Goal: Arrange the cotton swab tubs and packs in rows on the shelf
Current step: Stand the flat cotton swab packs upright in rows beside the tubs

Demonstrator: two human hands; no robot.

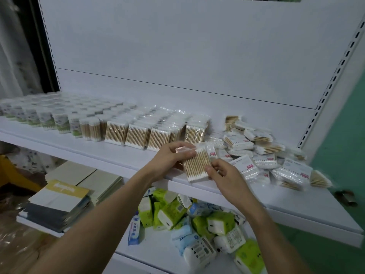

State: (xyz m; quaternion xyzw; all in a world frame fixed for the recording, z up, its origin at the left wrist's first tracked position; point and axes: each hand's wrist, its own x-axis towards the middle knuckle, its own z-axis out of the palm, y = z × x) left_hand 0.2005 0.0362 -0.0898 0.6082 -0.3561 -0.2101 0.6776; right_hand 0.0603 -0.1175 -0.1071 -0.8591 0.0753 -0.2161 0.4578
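Head view, both hands (169, 155) (221, 173) gripping swab pack (197, 165)

Two hands (169, 155), perhaps twenty loose packs (262, 155).

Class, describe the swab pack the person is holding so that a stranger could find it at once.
Find the white shelf, then its front edge right of the upright rows. There the left hand and right hand hold one pack. Unlike the loose pile, it is gripped.
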